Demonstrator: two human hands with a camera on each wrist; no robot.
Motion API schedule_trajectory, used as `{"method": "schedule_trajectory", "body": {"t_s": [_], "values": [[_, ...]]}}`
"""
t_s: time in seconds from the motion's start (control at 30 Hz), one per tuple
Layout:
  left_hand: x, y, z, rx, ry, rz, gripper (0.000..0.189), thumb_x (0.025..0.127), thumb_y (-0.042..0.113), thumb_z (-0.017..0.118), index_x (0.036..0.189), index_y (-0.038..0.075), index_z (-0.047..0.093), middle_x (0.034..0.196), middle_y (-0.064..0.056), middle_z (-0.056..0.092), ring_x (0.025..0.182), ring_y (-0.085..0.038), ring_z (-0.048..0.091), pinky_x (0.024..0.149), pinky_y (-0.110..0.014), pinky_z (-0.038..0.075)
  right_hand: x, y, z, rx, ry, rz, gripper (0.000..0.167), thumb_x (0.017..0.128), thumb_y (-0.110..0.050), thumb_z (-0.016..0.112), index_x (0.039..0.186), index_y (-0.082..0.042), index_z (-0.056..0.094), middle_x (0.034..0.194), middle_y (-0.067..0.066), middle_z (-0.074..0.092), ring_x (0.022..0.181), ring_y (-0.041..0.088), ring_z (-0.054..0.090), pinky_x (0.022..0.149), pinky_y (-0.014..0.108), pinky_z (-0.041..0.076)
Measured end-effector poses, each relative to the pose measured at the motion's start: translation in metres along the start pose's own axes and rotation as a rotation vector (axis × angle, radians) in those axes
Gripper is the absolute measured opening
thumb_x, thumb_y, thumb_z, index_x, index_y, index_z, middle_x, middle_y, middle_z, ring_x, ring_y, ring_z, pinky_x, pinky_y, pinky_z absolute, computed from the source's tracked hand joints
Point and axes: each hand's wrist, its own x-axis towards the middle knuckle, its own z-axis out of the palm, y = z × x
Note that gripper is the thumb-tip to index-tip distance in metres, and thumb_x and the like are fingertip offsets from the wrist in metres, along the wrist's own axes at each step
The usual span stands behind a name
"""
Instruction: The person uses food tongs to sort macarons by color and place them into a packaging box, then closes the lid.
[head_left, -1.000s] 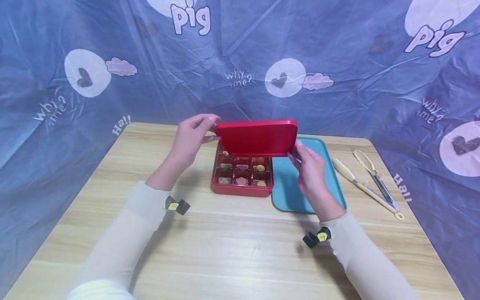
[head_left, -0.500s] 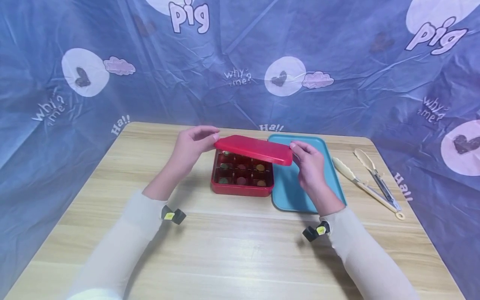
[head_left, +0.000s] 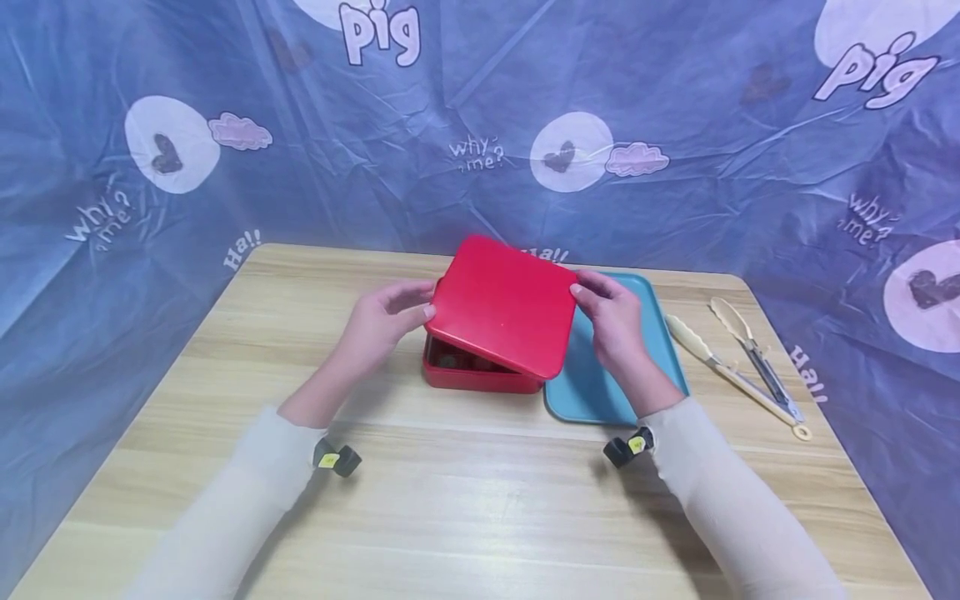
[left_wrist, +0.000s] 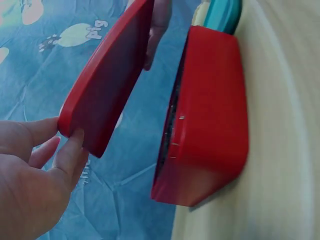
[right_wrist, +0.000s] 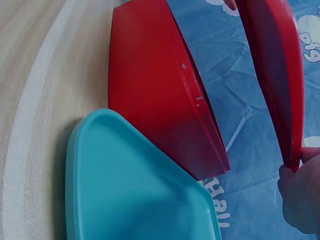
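Between both hands hangs a flat red lid (head_left: 506, 307), turned slightly askew above a red box (head_left: 480, 380). My left hand (head_left: 382, 323) pinches the lid's left edge between thumb and fingers. At the opposite edge, my right hand (head_left: 615, 321) pinches it the same way. Both wrist views show a gap between the lid (left_wrist: 107, 80) and the box (right_wrist: 150, 85). Most of the box's inside is hidden under the lid; only a dark strip shows at its front left.
A blue tray (head_left: 592, 392) lies against the box's right side, partly under my right hand. Further right, tongs (head_left: 738, 379) with cream tips lie spread on the wooden table (head_left: 465, 508). A blue printed cloth (head_left: 337, 167) hangs behind the table.
The lid has tipped from nearly upright, its underside facing me, to flatter with its top showing, and now covers most of the box. Both hands keep hold; the left has come down and nearer.
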Motion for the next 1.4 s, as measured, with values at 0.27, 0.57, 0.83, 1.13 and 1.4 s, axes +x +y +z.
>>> {"method": "schedule_trajectory", "body": {"t_s": [0.27, 0.57, 0.83, 1.13, 1.4], "values": [[-0.012, -0.016, 0.006, 0.019, -0.024, -0.049, 0.050, 0.095, 0.021, 0.071, 0.143, 0.011, 0.058, 0.140, -0.007, 0.063, 0.128, -0.020, 0.062, 0.105, -0.034, 0.050, 0.013, 0.004, 0.011, -0.166, -0.018, -0.010, 0.044, 0.096, -0.012, 0.068, 0.138, -0.002, 0.061, 0.134, 0.014, 0.063, 0.111, 0.014, 0.064, 0.106, 0.032, 0.050], [-0.015, -0.036, 0.013, 0.026, -0.001, -0.110, 0.049, 0.098, 0.019, 0.066, 0.145, 0.009, 0.055, 0.145, -0.006, 0.059, 0.136, -0.017, 0.054, 0.106, -0.032, 0.048, 0.026, 0.011, 0.028, -0.276, -0.039, -0.035, 0.038, 0.097, -0.010, 0.066, 0.135, -0.005, 0.065, 0.135, 0.015, 0.065, 0.120, 0.021, 0.062, 0.104, 0.031, 0.051], [-0.020, -0.045, 0.020, 0.072, 0.019, -0.155, 0.050, 0.100, 0.016, 0.063, 0.148, 0.011, 0.052, 0.151, -0.004, 0.053, 0.143, -0.018, 0.045, 0.110, -0.035, 0.045, 0.035, 0.020, 0.041, -0.258, -0.055, -0.035, 0.038, 0.098, -0.006, 0.063, 0.136, -0.006, 0.064, 0.137, 0.014, 0.064, 0.125, 0.024, 0.060, 0.105, 0.031, 0.051], [-0.027, -0.046, 0.028, 0.142, 0.023, -0.127, 0.050, 0.100, 0.017, 0.063, 0.149, 0.015, 0.051, 0.150, -0.004, 0.054, 0.142, -0.018, 0.048, 0.110, -0.037, 0.046, 0.035, 0.026, 0.042, -0.254, -0.060, 0.010, 0.039, 0.099, -0.005, 0.060, 0.138, -0.005, 0.061, 0.140, 0.014, 0.062, 0.130, 0.024, 0.057, 0.108, 0.033, 0.049], [-0.030, -0.048, 0.031, 0.194, 0.047, -0.122, 0.049, 0.100, 0.019, 0.064, 0.148, 0.018, 0.053, 0.151, -0.001, 0.054, 0.144, -0.019, 0.044, 0.109, -0.037, 0.046, 0.037, 0.031, 0.042, -0.278, -0.057, 0.011, 0.039, 0.100, -0.007, 0.060, 0.138, -0.006, 0.062, 0.141, 0.012, 0.061, 0.131, 0.023, 0.056, 0.107, 0.034, 0.050]]}}
